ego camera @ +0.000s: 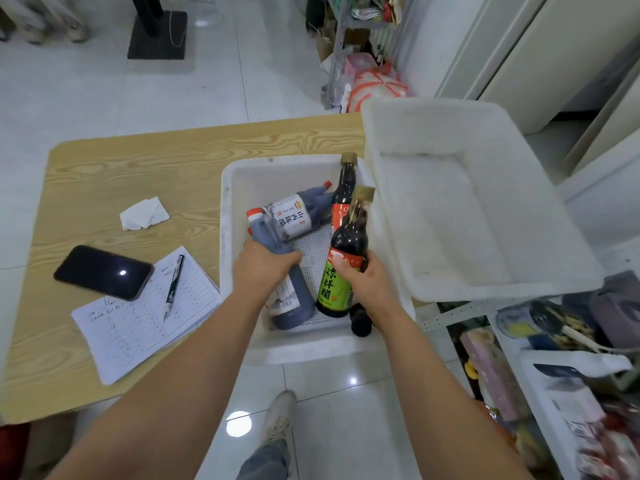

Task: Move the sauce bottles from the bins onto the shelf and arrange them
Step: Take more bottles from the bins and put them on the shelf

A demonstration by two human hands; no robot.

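At the pick-up step, the left hand (pixel 266 270) gripped a dark jug (pixel 290 308) and the right hand (pixel 365 284) a green-labelled bottle (pixel 330 289) in the centre bin (pixel 228 216), both likely needing lifting clear next.

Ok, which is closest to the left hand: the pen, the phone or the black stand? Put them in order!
1. Pen, on the paper just left of the left hand.
2. Phone, farther left on the table.
3. Black stand, far back on the floor.

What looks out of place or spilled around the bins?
No spill shows. The empty bin rides over the right rim of the lower bin, past the table edge; a crumpled tissue lies on the table.
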